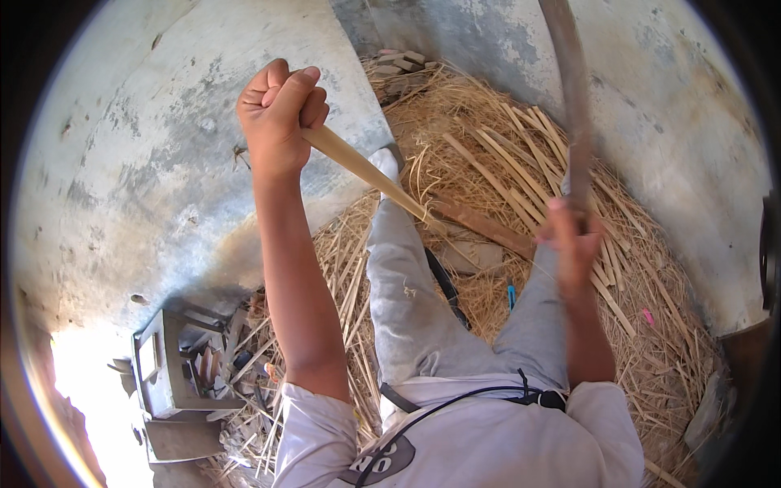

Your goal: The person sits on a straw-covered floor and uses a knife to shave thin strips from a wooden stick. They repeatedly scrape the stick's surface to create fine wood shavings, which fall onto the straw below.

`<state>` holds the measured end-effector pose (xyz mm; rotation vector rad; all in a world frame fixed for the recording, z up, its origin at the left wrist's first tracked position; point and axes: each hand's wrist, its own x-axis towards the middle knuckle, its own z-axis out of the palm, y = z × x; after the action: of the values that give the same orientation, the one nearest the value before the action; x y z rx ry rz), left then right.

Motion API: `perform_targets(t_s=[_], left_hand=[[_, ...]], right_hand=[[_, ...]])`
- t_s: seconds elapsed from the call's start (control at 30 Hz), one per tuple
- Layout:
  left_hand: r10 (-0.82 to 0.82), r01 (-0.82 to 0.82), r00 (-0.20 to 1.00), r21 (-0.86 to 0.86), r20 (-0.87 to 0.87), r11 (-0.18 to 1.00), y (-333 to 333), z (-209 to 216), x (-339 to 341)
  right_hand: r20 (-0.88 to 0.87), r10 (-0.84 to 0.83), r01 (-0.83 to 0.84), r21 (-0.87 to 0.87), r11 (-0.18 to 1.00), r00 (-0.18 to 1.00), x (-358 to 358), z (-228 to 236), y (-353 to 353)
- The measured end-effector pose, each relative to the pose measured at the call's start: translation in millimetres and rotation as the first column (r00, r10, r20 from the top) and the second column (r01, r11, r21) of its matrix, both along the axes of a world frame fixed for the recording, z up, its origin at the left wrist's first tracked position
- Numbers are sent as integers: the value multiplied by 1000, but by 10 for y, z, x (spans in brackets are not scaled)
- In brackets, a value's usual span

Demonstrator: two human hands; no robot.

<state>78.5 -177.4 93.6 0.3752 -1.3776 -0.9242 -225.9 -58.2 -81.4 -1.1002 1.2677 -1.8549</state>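
Observation:
Raised at the upper left, my left hand (283,114) is closed in a fist around one end of a pale bamboo strip (366,171). The strip slants down to the right, and its far end lies over the straw-covered floor between my legs. My right hand (574,248) grips a long, dark blade that looks like a machete (576,122), pointing up and away; hand and blade are blurred. Blade and strip are apart. A brown wooden piece (484,224) lies on the floor between my legs, close to the strip's far end.
Several split bamboo strips (512,175) lie in a pile beyond my right knee. Shavings (439,114) cover the floor. Pale, worn walls (187,122) stand left and right. At the lower left is a frame-like box (163,366) with scraps. A small blue object (511,294) lies between my legs.

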Motion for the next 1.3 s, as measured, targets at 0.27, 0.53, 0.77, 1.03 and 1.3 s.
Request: perform_targets(t_s=[0.27, 0.53, 0.77, 1.03, 1.3], left_hand=[[-127, 136, 978, -48, 163, 989, 2, 91, -534], [-151, 167, 974, -85, 168, 982, -131, 118, -594], [-225, 235, 959, -39, 172, 971, -184, 76, -636], [-147, 162, 972, -68, 182, 984, -107, 126, -625], [-171, 173, 979, -7, 112, 985, -191, 94, -286]], right_hand=[[-389, 421, -226, 455, 861, 820, 596, -2172, -622], [-425, 431, -272, 385, 882, 796, 480, -1106, -521], [-317, 363, -344, 116, 932, 876, 700, -968, -447], [-510, 489, 7, 697, 717, 707, 480, -3443, -662], [-325, 455, -227, 548, 805, 829, 566, -1884, -646]])
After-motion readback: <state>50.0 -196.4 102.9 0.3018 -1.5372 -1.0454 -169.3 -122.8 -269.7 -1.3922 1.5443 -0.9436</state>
